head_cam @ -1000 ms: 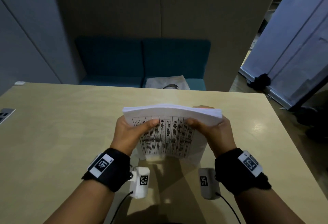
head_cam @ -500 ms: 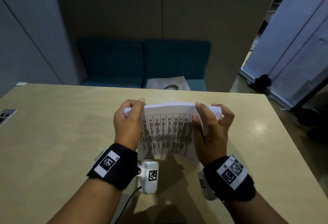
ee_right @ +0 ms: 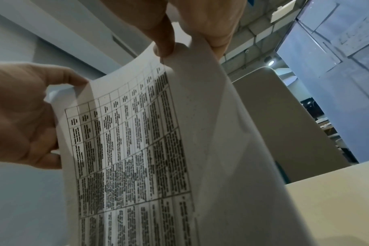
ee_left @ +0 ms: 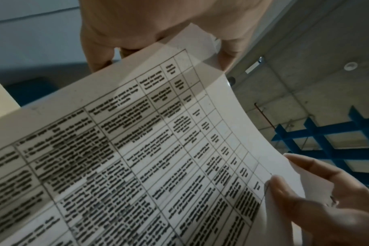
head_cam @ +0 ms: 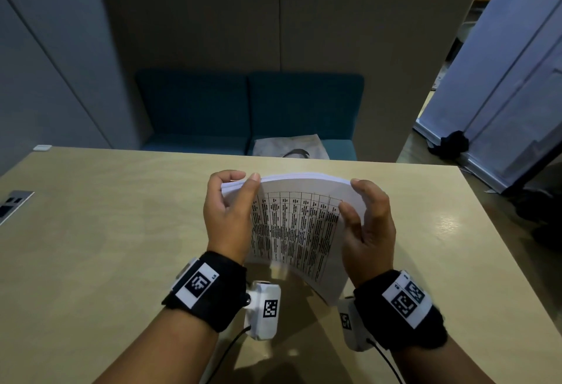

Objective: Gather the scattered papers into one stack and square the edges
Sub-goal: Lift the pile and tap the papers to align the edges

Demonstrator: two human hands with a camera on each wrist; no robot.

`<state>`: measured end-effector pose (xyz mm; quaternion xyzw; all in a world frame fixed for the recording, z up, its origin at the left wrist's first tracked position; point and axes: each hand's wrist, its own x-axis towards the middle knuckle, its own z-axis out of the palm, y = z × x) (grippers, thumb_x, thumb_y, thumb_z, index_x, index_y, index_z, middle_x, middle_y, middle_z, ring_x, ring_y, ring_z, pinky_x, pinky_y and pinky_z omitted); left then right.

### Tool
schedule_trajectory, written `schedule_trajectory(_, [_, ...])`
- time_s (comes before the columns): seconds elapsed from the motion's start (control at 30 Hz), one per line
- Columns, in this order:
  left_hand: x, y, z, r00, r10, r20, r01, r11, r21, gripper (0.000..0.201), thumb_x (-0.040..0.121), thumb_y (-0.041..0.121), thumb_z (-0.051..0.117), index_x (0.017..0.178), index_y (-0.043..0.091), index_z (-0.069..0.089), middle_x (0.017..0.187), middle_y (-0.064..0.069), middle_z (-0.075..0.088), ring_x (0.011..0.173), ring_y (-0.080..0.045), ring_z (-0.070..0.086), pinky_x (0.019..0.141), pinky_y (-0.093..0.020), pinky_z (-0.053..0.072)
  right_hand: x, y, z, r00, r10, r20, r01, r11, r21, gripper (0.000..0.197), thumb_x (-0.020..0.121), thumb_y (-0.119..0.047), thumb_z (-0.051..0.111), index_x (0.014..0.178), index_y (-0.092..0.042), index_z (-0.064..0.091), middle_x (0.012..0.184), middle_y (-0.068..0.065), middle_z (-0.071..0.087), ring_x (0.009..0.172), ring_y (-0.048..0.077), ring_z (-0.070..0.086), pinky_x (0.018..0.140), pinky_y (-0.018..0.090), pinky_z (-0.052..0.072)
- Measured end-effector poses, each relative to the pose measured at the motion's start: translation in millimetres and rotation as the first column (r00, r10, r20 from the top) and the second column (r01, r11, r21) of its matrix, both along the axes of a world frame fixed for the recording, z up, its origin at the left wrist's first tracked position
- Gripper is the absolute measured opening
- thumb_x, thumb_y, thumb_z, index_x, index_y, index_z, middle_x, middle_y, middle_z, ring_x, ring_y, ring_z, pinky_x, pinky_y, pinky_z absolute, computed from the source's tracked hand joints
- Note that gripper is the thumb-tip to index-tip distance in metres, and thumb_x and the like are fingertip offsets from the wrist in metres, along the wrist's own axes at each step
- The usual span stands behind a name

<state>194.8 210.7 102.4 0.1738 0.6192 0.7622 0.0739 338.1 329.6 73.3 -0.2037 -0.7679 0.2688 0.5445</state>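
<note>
Paper stack (head_cam: 299, 225) held upright w/ bottom edge at the tabletop (head_cam: 106, 231), mid-table toward near edge, printed table facing the person. Left hand (head_cam: 226, 216) pinches top left corner; right hand (head_cam: 369, 225) clasps right edge, fingers curled round it. Wrist views show sheets bowing; head view shows top edge's thickness.

Teal sofa (head_cam: 249, 113) behind wooden table (head_cam: 106, 216)

Office meeting nook. Pale wood desk (head_cam: 91, 231) with a recessed power-socket panel (head_cam: 13, 204) at its left edge. Teal two-seat upholstered bench (head_cam: 249, 113) behind, set against grey partition panels (head_cam: 273, 19). Exposed concrete ceiling (ee_left: 305, 66) with blue beams (ee_left: 326, 138). Glass partition (head_cam: 517, 79) at right.
</note>
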Motion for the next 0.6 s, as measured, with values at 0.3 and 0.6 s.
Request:
schedule_trajectory(0.3, [-13,11,2,0.993,-0.008,0.122,0.012,0.999,-0.033,0.034,0.083,0.049,0.067,0.083,0.017,0.055,0.080,0.005,0.061,0.075,-0.009,0.059,0.064,-0.021,0.046,11,-10,3,0.965,0.157,-0.208,-0.249,0.790,-0.560,0.041,0.081,-0.023,0.074,0.113,-0.037,0.053,0.097,-0.007,0.069,0.087,0.008,0.068,0.074,0.030,0.058])
schedule_trajectory(0.6, [-11,17,2,0.982,-0.164,0.091,0.174,0.979,-0.110,0.034,0.090,0.036,0.066,0.115,0.019,0.051,0.097,0.009,0.058,0.067,0.020,0.058,0.057,-0.003,0.043,13,-25,0,0.950,0.261,-0.171,-0.300,0.615,-0.729,0.041,0.071,0.005,0.077,0.061,-0.034,0.076,0.065,-0.011,0.073,0.061,0.001,0.067,0.055,0.015,0.053])
